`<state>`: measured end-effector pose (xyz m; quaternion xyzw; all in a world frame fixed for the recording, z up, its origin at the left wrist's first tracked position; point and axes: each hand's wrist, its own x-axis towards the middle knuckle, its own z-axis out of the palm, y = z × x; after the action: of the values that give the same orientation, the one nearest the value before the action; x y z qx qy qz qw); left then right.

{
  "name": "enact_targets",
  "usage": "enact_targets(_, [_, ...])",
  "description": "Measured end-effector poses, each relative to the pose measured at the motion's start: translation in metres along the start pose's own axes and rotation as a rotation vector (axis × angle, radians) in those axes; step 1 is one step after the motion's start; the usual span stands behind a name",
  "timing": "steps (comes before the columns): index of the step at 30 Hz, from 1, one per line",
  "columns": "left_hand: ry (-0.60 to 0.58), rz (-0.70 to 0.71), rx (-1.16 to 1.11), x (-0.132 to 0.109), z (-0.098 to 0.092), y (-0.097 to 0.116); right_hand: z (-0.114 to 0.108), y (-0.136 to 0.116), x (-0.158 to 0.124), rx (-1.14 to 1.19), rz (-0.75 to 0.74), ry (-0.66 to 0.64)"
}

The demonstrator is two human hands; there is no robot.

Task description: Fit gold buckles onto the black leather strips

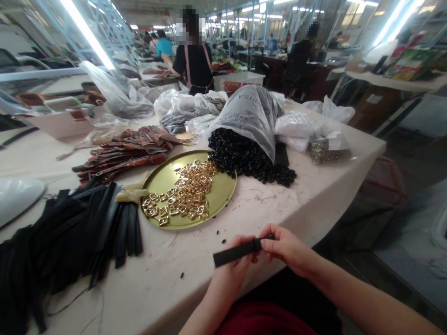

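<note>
A black strap point(232, 254) is held in front of me over the table's near edge. My left hand point(240, 260) is closed around its middle, with the flat end sticking out to the left. At the strap's right end my right hand point(284, 246) pinches it beside a small black loop point(257, 244). Beyond my hands, a round gold tray point(220, 197) bears a heap of gold buckles point(195, 184). Small black pieces point(237, 156) spill from a grey plastic bag point(247, 114) behind the tray.
Many black straps point(80, 223) lie at the left, with reddish patterned pieces point(129, 151) behind them. Clear bags point(296, 125) stand at the table's back right. The table point(157, 270) ends in a cloth-covered edge at the right. A person point(193, 65) stands beyond it.
</note>
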<state>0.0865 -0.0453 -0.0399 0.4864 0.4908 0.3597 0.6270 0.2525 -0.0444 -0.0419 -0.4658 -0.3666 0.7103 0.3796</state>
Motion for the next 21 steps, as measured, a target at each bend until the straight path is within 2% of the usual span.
enact_targets(3, [-0.041,0.029,0.024,0.001,-0.004,0.002,0.004,0.002,0.006,0.138,0.012,0.036])
enact_targets(6, [-0.072,-0.017,-0.005,0.004,-0.008,0.000,0.004,0.000,0.007,0.146,0.038,0.000])
enact_targets(12, [-0.107,0.036,0.114,0.009,-0.010,-0.007,0.005,0.003,0.005,0.214,0.096,-0.002])
enact_targets(17, [-0.136,0.061,0.198,0.004,-0.020,0.000,0.005,-0.004,0.000,0.155,0.061,-0.058])
enact_targets(21, [-0.152,0.066,0.182,-0.002,-0.023,0.000,0.004,-0.010,-0.006,0.048,0.021,-0.092])
